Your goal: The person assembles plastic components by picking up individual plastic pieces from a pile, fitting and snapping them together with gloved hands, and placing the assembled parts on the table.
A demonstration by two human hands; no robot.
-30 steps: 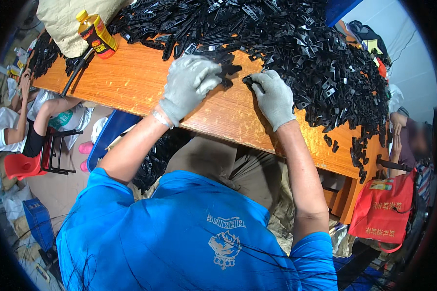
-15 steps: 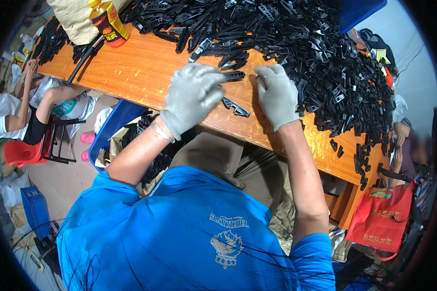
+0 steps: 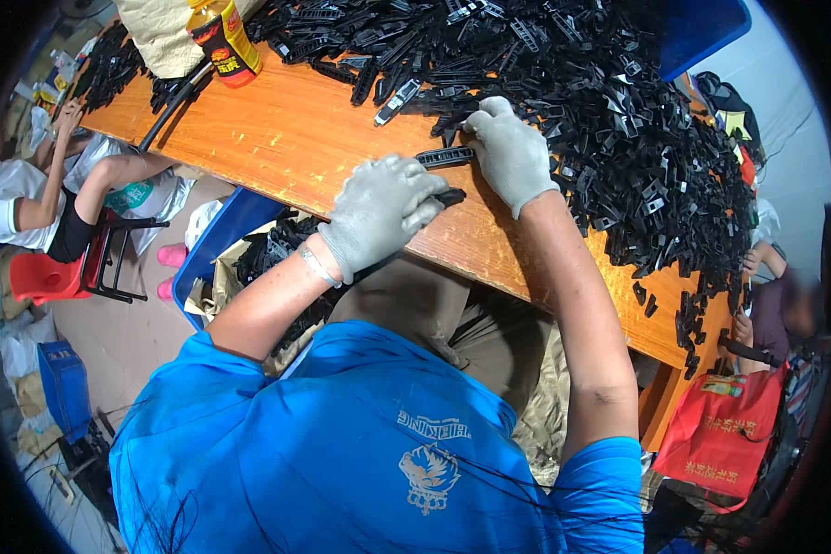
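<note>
Beside the large heap of black plastic parts (image 3: 619, 120) left unsorted, one ribbed strip (image 3: 445, 157) is pinched by the gloved right hand (image 3: 511, 152), while another black piece (image 3: 449, 197) is gripped in the closed left hand (image 3: 381, 212).

A long wooden table (image 3: 277, 138) with an orange-brown varnished top runs diagonally through the room. Beneath its near edge stands a blue plastic bin (image 3: 214, 245) lined with a pale sack. The floor (image 3: 125, 337) is bare, dusty concrete, brownish grey. To the left, a red plastic chair (image 3: 42, 277) on a black metal frame sits on that floor, with a person seated on it. A blue crate (image 3: 65, 388) stands further along, near loose bags and clutter by the wall. On the right, a red fabric bag (image 3: 720, 429) hangs beside the table end. The wall (image 3: 789, 138) beyond is pale. Lighting is even and bright, without hard shadows.
</note>
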